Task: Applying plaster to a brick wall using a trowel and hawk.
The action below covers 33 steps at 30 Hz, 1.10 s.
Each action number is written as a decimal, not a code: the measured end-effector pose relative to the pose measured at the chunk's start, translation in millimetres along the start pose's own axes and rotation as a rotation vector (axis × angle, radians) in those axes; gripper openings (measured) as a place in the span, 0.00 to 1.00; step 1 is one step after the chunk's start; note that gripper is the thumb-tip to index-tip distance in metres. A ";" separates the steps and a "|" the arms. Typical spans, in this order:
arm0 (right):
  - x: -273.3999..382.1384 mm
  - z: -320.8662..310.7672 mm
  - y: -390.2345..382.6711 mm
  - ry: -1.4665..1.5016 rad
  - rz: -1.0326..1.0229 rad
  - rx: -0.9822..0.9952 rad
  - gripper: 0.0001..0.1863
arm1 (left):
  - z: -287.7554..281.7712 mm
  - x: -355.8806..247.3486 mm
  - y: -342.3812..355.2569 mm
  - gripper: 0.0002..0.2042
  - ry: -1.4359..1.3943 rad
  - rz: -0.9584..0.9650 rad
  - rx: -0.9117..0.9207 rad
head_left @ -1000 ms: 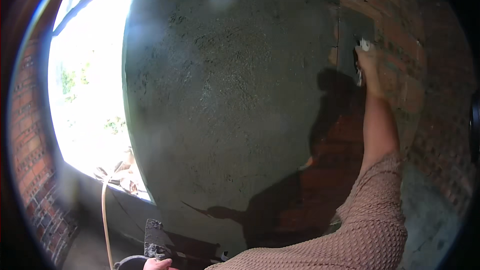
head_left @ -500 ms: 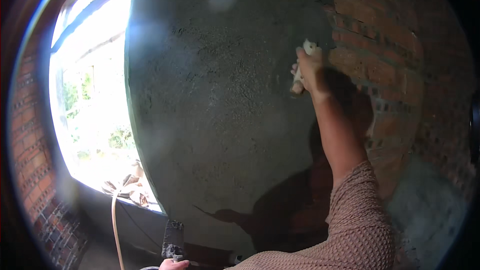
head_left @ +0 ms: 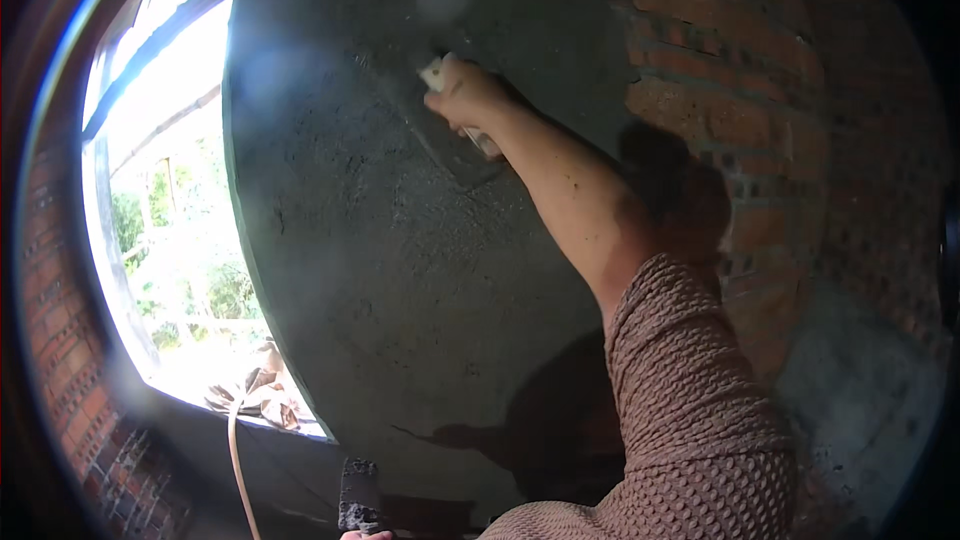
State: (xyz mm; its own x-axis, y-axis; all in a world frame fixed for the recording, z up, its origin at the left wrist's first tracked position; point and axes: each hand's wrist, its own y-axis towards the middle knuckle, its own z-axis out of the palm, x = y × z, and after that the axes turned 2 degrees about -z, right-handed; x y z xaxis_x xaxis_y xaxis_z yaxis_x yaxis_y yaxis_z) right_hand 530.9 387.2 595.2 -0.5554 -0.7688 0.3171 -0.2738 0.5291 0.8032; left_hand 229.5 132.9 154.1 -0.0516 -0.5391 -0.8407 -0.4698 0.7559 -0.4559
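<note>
My right hand (head_left: 465, 98) is wrapped round the pale handle of a plastering trowel (head_left: 486, 144). Its dark blade lies against the wet grey plaster (head_left: 420, 290) on the wall, in the upper middle of the view, and is hard to make out against it. At the lower edge only a bit of my left hand (head_left: 366, 535) shows, closed at the base of a small square-ended trowel (head_left: 359, 492). Mortar clings to that blade, which points upward. Around the plastering trowel the plaster looks rough and glossy; toward the right it is smoother.
Bare brick wall (head_left: 720, 70) borders the plaster on the right. To the left is a bright window opening (head_left: 180, 240), with crumpled brown sheeting (head_left: 268, 400) on its sill and a pale hose (head_left: 238, 470) hanging down. My shadow falls across the lower right of the wall.
My right hand has swept the plastering trowel leftward across the wall, away from the brick edge onto the rougher plaster. My left hand and its trowel sit slightly lower in view.
</note>
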 end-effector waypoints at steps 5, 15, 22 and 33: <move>-40.0 -37.4 2.5 -0.134 -0.163 0.023 0.24 | 3.9 10.2 -9.9 0.06 0.015 -0.010 -0.008; -121.2 -151.8 -80.9 0.060 0.086 -0.358 0.18 | -4.2 74.0 -38.0 0.07 -0.028 -0.075 -0.018; -126.3 -95.7 -118.6 -0.665 -0.683 -0.004 0.12 | 30.6 92.3 -30.6 0.07 -0.025 -0.093 0.038; -92.0 -13.4 -86.1 -1.275 -0.821 -0.053 0.10 | 37.4 124.2 39.8 0.09 0.036 -0.070 0.235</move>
State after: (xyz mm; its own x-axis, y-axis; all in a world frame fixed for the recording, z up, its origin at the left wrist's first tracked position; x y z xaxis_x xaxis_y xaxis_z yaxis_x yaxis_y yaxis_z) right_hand 616.1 407.5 503.6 -0.5625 -0.0054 -0.8268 -0.8239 0.0874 0.5600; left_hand 237.3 109.9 20.6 -0.0590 -0.6027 -0.7958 -0.2558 0.7797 -0.5715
